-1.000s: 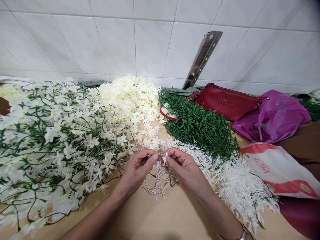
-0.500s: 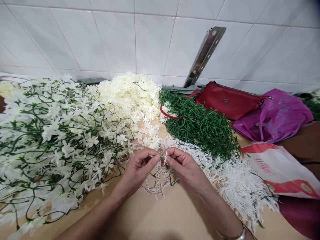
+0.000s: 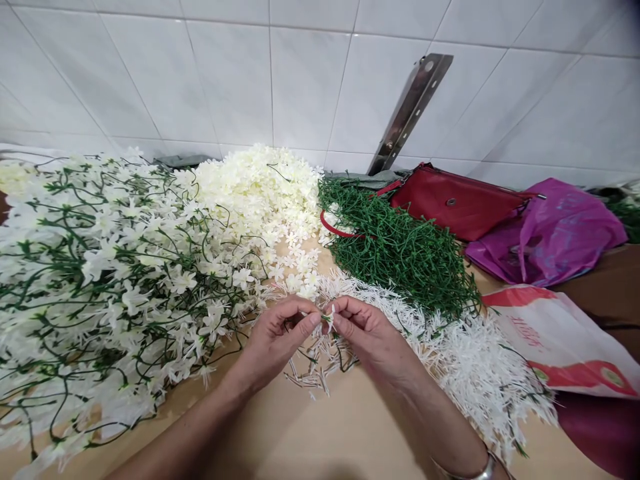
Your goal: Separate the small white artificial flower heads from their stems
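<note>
Both hands meet at the middle of the table, fingertips nearly touching. My left hand [image 3: 280, 337] pinches the green stem [image 3: 325, 318] of an artificial flower between thumb and forefinger. My right hand [image 3: 367, 333] is closed on the small white flower head [image 3: 332, 315] at the stem's tip. Fingers partly hide both pieces. Below and behind the hands lie loose white stamen pieces [image 3: 310, 377]. Beyond them are loose cream blossoms [image 3: 270, 200], a heap of green plastic stems [image 3: 400, 250] and a pile of white stamens [image 3: 490, 367]. Assembled white flowers on green stems [image 3: 125, 287] cover the left side.
A red handbag [image 3: 455, 200] and a purple plastic bag [image 3: 555, 233] lie at the back right. Nearer is a white and red printed bag [image 3: 565, 340]. A tiled wall [image 3: 225, 80] with a metal bracket [image 3: 413, 113] closes off the back.
Almost nothing differs. My hands stay in the same place, holding the stem and the flower head, with only a very slight shift of the fingers.
</note>
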`<control>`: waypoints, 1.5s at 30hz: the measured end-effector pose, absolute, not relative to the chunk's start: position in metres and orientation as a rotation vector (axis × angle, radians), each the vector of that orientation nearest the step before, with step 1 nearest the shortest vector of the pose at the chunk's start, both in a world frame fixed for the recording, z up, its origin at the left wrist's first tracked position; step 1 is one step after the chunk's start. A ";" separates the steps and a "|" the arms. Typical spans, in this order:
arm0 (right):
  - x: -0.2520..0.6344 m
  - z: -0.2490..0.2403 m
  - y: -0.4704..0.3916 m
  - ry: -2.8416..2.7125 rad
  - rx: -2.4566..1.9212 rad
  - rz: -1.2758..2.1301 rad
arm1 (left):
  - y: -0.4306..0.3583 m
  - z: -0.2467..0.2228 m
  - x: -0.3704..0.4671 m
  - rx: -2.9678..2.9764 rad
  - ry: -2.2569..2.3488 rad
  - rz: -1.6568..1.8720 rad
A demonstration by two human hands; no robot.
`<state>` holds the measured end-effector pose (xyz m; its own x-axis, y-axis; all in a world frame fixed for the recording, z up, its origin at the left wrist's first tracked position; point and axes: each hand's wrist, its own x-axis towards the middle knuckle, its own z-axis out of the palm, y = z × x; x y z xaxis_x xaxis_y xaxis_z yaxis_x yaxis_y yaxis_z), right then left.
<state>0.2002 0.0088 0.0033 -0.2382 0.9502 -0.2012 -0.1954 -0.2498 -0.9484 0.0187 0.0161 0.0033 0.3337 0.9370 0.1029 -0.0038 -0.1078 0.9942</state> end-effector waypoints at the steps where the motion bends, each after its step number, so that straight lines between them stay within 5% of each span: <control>1: 0.200 0.004 0.009 -1.075 -1.088 1.640 | 0.016 0.003 0.018 1.441 0.911 1.017; 45: 0.196 0.003 0.013 -0.930 -1.010 1.793 | 0.014 -0.004 0.022 1.542 0.998 0.890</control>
<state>0.1958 0.0128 0.0026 -0.3078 0.9145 -0.2625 -0.3123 -0.3577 -0.8801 0.0224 0.0142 -0.0044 0.3765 0.9254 0.0427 0.1483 -0.1057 0.9833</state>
